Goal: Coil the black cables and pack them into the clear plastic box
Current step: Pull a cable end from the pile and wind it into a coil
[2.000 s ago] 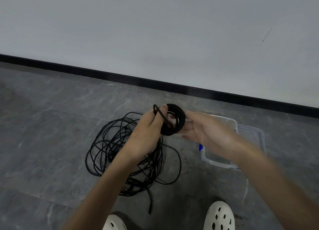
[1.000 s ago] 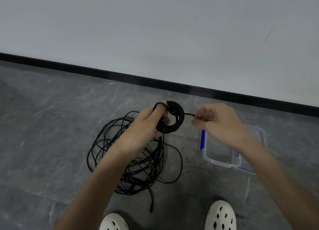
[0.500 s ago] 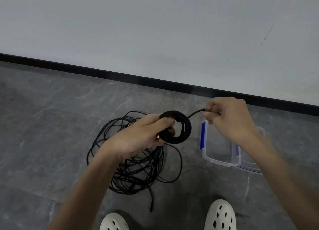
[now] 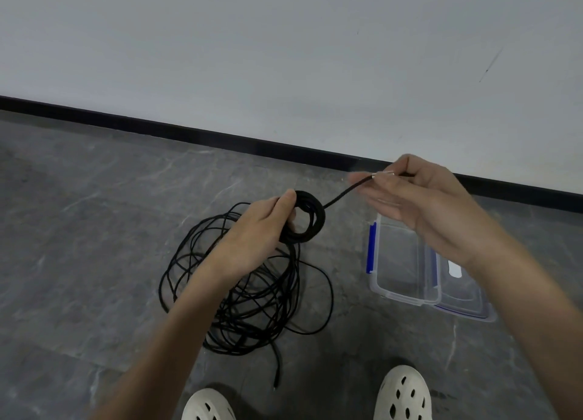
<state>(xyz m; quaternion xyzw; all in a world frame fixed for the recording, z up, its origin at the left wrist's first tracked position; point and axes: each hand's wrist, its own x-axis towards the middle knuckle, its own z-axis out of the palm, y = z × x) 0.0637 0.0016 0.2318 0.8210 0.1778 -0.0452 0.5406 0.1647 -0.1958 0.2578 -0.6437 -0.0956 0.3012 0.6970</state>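
Gripping small black cable coil (image 4: 316, 219) in left hand (image 4: 252, 243), pinching metal-tipped end (image 4: 382, 175) in right hand (image 4: 422, 208). Keep taut, tuck through.

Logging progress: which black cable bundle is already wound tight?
The small coil gripped by the left hand; the other lies in a loose tangle on the floor.

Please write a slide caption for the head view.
Left hand grips coiled cable; right hand pinches its free end; clear box lies open.
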